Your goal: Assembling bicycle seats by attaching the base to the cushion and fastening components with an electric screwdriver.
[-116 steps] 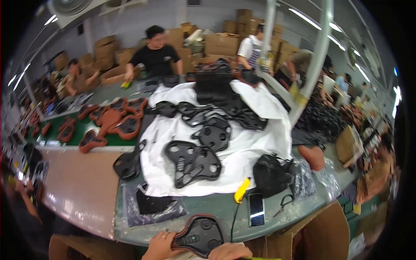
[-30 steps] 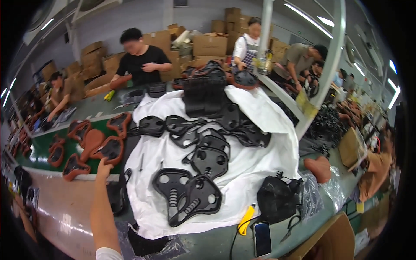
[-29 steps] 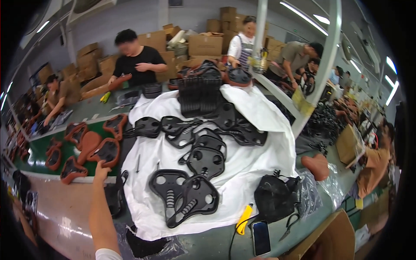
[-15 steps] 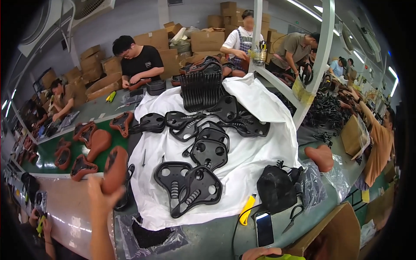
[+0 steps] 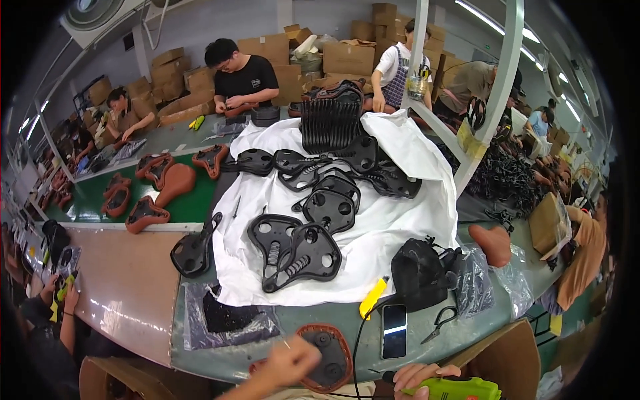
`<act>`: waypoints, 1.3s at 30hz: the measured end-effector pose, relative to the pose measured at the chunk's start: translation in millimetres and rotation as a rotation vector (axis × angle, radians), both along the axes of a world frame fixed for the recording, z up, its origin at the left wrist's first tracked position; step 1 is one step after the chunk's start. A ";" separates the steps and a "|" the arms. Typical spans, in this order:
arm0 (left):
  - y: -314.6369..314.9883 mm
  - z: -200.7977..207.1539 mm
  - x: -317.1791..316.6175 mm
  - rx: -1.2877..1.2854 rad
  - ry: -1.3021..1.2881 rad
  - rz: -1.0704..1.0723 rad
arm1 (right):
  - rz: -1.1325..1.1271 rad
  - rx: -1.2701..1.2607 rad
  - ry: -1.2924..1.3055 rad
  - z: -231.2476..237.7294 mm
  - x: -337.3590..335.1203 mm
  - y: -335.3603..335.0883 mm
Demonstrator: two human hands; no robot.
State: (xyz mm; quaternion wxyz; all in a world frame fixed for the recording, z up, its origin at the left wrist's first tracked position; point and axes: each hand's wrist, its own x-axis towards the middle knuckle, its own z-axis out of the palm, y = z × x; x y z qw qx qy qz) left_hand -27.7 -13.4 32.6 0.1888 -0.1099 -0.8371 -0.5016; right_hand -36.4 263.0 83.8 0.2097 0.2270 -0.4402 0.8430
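Note:
At the table's front edge a bicycle saddle [image 5: 333, 357] lies underside up, its brown rim around a black base. Over its narrow end is my left hand [image 5: 290, 360], slightly blurred. The fingers are curled closed; what they hold, if anything, I cannot make out. My right hand [image 5: 425, 380], at the lower edge, grips a lime-green power screwdriver [image 5: 460, 389] with a dark tip pointing left. Black saddle bases [image 5: 300, 257] lie on a white cloth [image 5: 400, 233] ahead, and another black base [image 5: 192, 253] rests left of it.
Brown saddle covers [image 5: 177, 185] lie on the green surface at left. A yellow cutter [image 5: 373, 298], phone [image 5: 394, 331], scissors [image 5: 440, 325] and black pouch [image 5: 419, 273] lie at right. Cardboard boxes [image 5: 507, 360] stand below the edge. A metal post [image 5: 497, 93] rises at right; co-workers sit around.
My left hand has brought the brown saddle from the left to the front edge, where it now lies underside up. The right hand and green screwdriver show more fully. The view has shifted.

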 end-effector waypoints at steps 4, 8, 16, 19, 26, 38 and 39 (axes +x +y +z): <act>-55.3 2.2 -103.1 -0.585 0.192 0.429 | 0.008 -0.050 -0.032 -5.1 16.1 6.4; -84.1 -21.0 -148.1 -1.010 -0.004 0.433 | 0.008 -0.042 0.030 2.9 20.9 7.9; -74.9 12.6 -122.6 -0.299 -0.121 0.372 | -0.092 -0.057 -0.019 1.3 28.4 14.7; -82.2 1.5 -65.3 -0.235 -0.075 0.285 | -0.057 -0.030 0.022 2.9 24.2 15.4; -69.1 -17.0 58.2 -0.556 -0.080 0.086 | -0.242 0.020 -0.087 30.7 28.4 -10.8; -90.0 -63.7 122.0 0.294 -0.471 0.219 | 0.367 0.072 -0.028 18.6 38.2 -87.5; -85.1 -64.2 119.4 0.319 -0.476 0.245 | 0.424 0.176 -0.027 20.8 37.6 -97.3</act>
